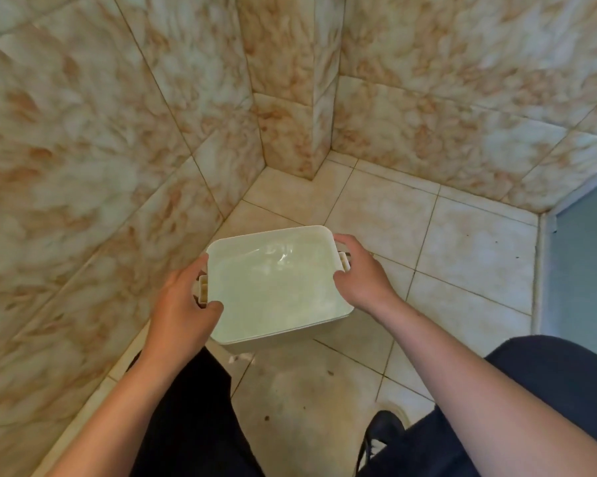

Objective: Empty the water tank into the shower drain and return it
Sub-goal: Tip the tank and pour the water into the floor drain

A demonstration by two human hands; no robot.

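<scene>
A white rectangular water tank [276, 284] is held upright over the tiled shower floor, its open top facing me. Clear water shows inside, with a glint near the far edge. My left hand [183, 304] grips the tank's left side at a small side handle, thumb over the rim. My right hand [362, 273] grips the right side at the matching handle, fingers curled around the rim. No drain can be made out for sure; a round pale shape [398, 409] shows on the floor near my shoe.
Marbled beige wall tiles [118, 132] close in on the left and back, with a boxed corner column [290, 98]. A pale blue panel with a frame [579, 263] stands at the right. My dark trouser legs [193, 425] and a black shoe [383, 432] fill the bottom. The floor tiles [462, 253] look damp.
</scene>
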